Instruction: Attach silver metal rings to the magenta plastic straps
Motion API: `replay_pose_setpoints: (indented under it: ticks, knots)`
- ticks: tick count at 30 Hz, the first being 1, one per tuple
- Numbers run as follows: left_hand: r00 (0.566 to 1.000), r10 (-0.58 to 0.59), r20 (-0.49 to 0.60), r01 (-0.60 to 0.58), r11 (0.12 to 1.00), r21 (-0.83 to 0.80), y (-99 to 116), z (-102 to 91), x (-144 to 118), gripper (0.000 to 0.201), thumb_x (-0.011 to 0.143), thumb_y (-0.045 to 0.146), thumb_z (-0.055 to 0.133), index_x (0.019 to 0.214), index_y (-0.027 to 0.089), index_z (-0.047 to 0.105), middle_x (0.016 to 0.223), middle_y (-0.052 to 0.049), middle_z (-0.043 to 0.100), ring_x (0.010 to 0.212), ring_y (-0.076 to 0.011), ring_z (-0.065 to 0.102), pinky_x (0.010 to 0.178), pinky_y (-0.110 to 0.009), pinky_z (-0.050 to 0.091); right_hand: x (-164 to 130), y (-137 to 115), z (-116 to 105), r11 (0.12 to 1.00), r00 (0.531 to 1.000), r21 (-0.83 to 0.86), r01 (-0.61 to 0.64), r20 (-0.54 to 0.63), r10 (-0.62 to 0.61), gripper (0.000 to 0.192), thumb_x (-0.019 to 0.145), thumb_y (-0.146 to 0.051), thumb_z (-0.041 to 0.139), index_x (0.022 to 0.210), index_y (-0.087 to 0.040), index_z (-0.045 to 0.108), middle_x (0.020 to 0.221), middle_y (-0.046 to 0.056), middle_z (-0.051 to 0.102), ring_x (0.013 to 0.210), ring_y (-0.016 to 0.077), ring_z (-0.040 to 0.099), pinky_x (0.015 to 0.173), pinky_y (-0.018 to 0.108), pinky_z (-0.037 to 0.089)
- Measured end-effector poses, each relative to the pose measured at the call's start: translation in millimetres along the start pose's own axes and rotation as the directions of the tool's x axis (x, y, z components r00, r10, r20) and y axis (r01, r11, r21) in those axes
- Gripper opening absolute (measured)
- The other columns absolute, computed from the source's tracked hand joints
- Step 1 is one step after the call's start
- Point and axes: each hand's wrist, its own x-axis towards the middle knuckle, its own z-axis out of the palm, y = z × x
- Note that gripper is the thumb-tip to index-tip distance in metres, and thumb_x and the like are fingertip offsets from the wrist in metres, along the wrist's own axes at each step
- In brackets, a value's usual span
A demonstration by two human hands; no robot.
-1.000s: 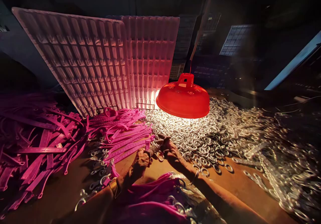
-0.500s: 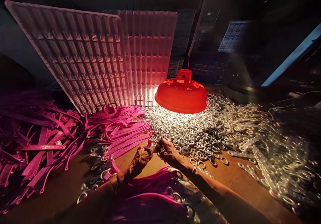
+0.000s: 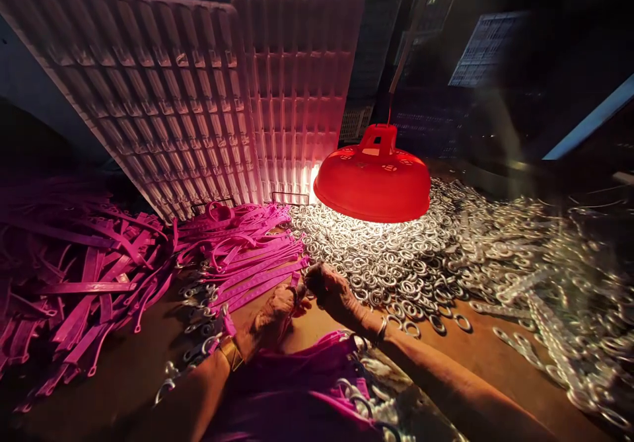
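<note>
Left hand [image 3: 275, 310]: thumb and fingers close round one magenta strap [image 3: 296, 279], its tip showing above them.
Right hand [image 3: 335, 291]: fingers curled in just beside that tip; whether they pinch anything, I cannot tell.
Strap position: above the brown work surface [image 3: 465, 346], between the row of straps [image 3: 257, 280] and the metal rings [image 3: 391, 263].
Strap handling: probably light, bendy, smooth, hard to break; best pinched across its flat faces near the end.
Strap count: one in hand; the row, the tangled heap [image 3: 104, 273] and the bundle [image 3: 297, 396] nearest the body overlap too much to count.
Ring count: too many, piled.
Red lampshade [image 3: 371, 184]: one.
Ribbed panels [image 3: 302, 98]: two.
</note>
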Motion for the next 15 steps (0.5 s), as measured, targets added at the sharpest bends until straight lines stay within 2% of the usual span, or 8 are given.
replay_pose_setpoints:
  ticks: [1, 3, 5, 7, 9, 12, 15]
  knots:
    - [0.999, 0.006, -0.052, -0.007, 1.000, -0.016, 1, 3.4, -2, 0.031, 0.078, 0.048, 0.054, 0.076, 0.017, 0.056, 0.063, -0.001, 0.053, 0.058, -0.0120, 0.047, 0.060, -0.026, 0.041, 7, -1, -3, 0.984, 0.994, 0.149, -0.100, -0.034, 0.106, 0.014, 0.082, -0.030, 0.056, 0.076, -0.019, 0.048, 0.075, 0.001, 0.050, 0.066, 0.0125, 0.046, 0.060, 0.024, 0.039]
    - [0.990, 0.011, -0.143, -0.021, 0.998, -0.064, 2, 9.4, -3, 0.036, 0.073, 0.052, 0.059, 0.072, 0.017, 0.053, 0.063, -0.001, 0.053, 0.058, -0.0124, 0.048, 0.059, -0.026, 0.041, 20, -5, -15, 0.881, 0.964, 0.411, -0.234, -0.020, 0.266, 0.026, 0.082, -0.044, 0.058, 0.081, -0.020, 0.048, 0.079, 0.001, 0.053, 0.067, 0.0120, 0.050, 0.058, 0.023, 0.042]
    - [0.986, 0.025, -0.165, -0.045, 0.992, -0.120, 3, 12.8, -2, 0.040, 0.073, 0.057, 0.057, 0.071, 0.017, 0.050, 0.064, 0.000, 0.052, 0.055, -0.0108, 0.045, 0.054, -0.025, 0.039, 30, -10, -28, 0.763, 0.944, 0.583, -0.278, 0.018, 0.331, 0.036, 0.078, -0.053, 0.060, 0.082, -0.021, 0.044, 0.079, 0.000, 0.054, 0.065, 0.0116, 0.053, 0.057, 0.023, 0.044]
    - [0.989, 0.034, -0.143, -0.060, 0.982, -0.180, 2, 12.9, 2, 0.043, 0.076, 0.060, 0.050, 0.071, 0.018, 0.048, 0.065, 0.000, 0.053, 0.051, -0.0091, 0.040, 0.050, -0.024, 0.036, 32, -15, -38, 0.686, 0.928, 0.662, -0.303, 0.041, 0.370, 0.041, 0.073, -0.053, 0.067, 0.082, -0.021, 0.042, 0.076, -0.002, 0.054, 0.061, 0.0099, 0.053, 0.054, 0.022, 0.044]
    - [0.992, 0.007, -0.129, -0.038, 0.969, -0.243, -2, 10.1, 7, 0.044, 0.076, 0.061, 0.049, 0.071, 0.018, 0.046, 0.066, 0.000, 0.052, 0.050, -0.0079, 0.038, 0.046, -0.022, 0.033, 26, -19, -38, 0.702, 0.916, 0.628, -0.336, 0.044, 0.399, 0.040, 0.071, -0.046, 0.071, 0.083, -0.021, 0.043, 0.072, -0.003, 0.052, 0.052, 0.0069, 0.048, 0.046, 0.018, 0.039]
    - [0.989, 0.002, -0.148, -0.046, 0.956, -0.290, -7, 3.7, 12, 0.043, 0.072, 0.059, 0.058, 0.077, 0.017, 0.048, 0.065, 0.002, 0.046, 0.050, -0.0063, 0.037, 0.044, -0.019, 0.029, 11, -23, -25, 0.792, 0.929, 0.512, -0.334, 0.037, 0.368, 0.034, 0.073, -0.039, 0.071, 0.084, -0.020, 0.045, 0.069, -0.003, 0.051, 0.045, 0.0047, 0.038, 0.039, 0.016, 0.031]
    - [0.998, 0.020, -0.065, -0.037, 0.957, -0.287, -3, 1.2, 7, 0.039, 0.069, 0.052, 0.065, 0.082, 0.018, 0.051, 0.060, 0.006, 0.037, 0.047, -0.0047, 0.030, 0.042, -0.016, 0.024, -2, -24, -9, 0.860, 0.949, 0.414, -0.298, 0.033, 0.313, 0.027, 0.079, -0.041, 0.062, 0.085, -0.021, 0.045, 0.067, -0.004, 0.049, 0.043, 0.0052, 0.037, 0.036, 0.017, 0.030]
